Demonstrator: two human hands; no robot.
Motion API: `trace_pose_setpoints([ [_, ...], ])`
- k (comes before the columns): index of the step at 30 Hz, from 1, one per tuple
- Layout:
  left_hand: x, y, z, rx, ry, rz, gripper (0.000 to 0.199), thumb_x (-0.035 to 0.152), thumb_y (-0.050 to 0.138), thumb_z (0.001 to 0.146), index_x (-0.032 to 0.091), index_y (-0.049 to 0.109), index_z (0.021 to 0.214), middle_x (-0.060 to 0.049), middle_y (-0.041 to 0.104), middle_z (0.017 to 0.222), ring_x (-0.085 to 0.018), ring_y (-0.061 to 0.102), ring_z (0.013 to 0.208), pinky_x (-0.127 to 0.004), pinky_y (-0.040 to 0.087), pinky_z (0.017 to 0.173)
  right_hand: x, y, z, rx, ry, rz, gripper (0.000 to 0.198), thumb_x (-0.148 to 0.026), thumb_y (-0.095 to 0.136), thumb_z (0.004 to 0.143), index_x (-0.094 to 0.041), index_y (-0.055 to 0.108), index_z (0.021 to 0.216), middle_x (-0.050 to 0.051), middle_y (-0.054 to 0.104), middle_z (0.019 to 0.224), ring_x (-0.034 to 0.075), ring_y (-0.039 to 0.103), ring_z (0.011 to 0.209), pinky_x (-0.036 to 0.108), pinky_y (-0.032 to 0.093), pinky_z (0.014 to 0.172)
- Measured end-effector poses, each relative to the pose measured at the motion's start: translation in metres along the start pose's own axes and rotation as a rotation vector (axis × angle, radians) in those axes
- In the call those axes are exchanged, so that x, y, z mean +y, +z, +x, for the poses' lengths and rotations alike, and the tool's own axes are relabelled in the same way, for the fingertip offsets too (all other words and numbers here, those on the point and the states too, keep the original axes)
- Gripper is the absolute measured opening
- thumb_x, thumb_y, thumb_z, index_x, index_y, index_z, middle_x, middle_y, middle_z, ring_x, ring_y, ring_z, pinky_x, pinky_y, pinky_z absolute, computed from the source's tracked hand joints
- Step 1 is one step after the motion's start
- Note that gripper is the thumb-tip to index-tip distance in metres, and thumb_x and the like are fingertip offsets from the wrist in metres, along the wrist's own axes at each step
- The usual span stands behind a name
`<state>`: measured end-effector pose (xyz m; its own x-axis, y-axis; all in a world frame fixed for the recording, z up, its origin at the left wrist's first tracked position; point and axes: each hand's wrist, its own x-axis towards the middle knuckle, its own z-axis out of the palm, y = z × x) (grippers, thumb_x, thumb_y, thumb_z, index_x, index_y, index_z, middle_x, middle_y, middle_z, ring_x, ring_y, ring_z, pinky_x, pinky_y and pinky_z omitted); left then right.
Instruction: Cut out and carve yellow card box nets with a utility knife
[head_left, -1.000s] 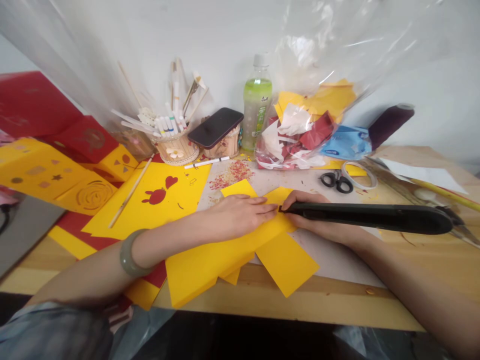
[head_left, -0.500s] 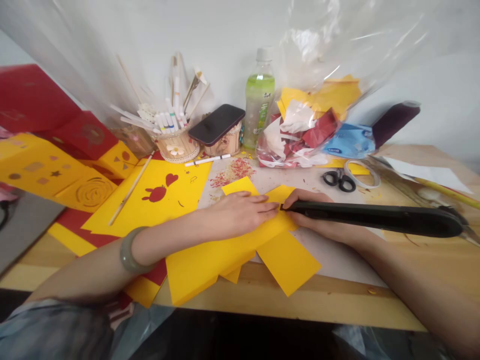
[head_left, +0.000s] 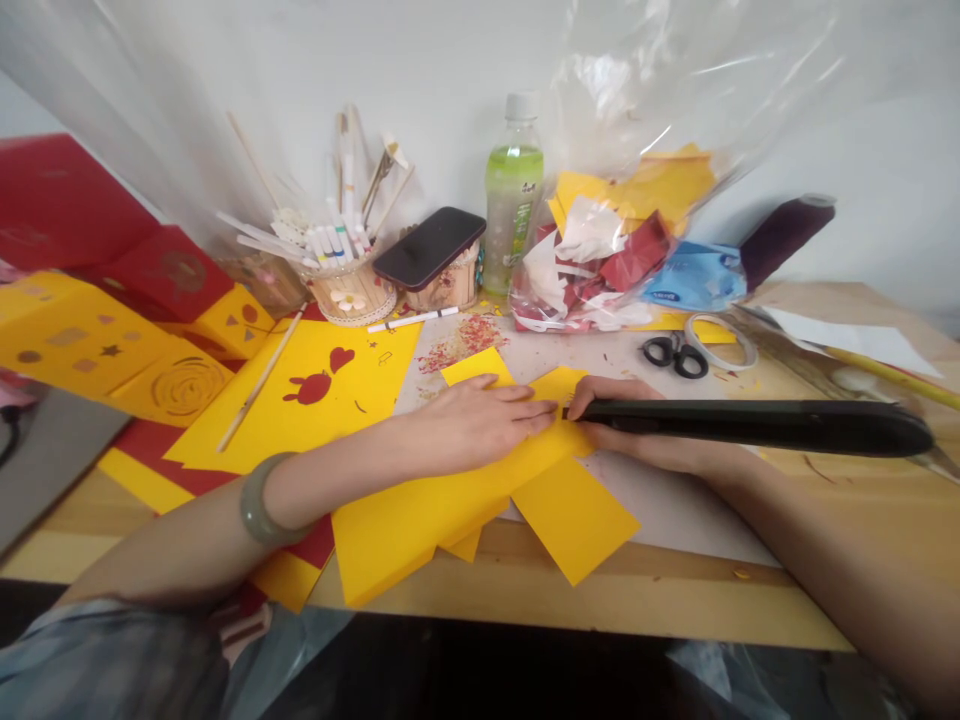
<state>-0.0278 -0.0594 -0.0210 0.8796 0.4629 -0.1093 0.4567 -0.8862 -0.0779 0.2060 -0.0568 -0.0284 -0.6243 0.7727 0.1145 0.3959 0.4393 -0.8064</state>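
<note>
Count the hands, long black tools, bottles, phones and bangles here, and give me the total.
Hands, left hand and right hand: 2
Long black tool: 1
Bottle: 1
Phone: 1
Bangle: 1
Total: 6

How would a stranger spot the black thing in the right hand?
On the wooden table, find the left hand on yellow paper. Just to its right, the right hand's grip holds a long black tool; unlike the black scissors beyond, it shows no finger loops.
</note>
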Motion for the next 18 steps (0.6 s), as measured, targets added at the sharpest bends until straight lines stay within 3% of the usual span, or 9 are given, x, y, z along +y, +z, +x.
trace_pose_setpoints([
  [6, -0.0005, -0.0001, -0.0004, -0.01, 0.006, -0.014, 0.045, 0.016, 0.032, 0.098, 0.018, 0.032, 0.142, -0.003, 0.039, 0.146, -0.021, 0.03, 0.137, -0.039, 0.037, 0.099, 0.0018, -0.0023, -0.0013, -0.03, -0.01, 0.042, 0.005, -0.026, 0.059, 0.081, -0.022, 0.057, 0.082, -0.001, 0.06, 0.078, 0.016, 0.055, 0.073, 0.028, 0.045, 0.067],
  [18, 0.0, 0.0008, -0.0014, -0.036, -0.011, -0.034, 0.045, 0.016, 0.027, 0.099, 0.02, 0.03, 0.144, -0.003, 0.036, 0.148, -0.02, 0.025, 0.14, -0.04, 0.033, 0.104, 0.0019, 0.0028, -0.0049, 0.037, 0.009, 0.051, 0.013, -0.032, 0.06, 0.084, -0.021, 0.054, 0.088, -0.001, 0.058, 0.08, 0.012, 0.051, 0.069, 0.024, 0.04, 0.061],
])
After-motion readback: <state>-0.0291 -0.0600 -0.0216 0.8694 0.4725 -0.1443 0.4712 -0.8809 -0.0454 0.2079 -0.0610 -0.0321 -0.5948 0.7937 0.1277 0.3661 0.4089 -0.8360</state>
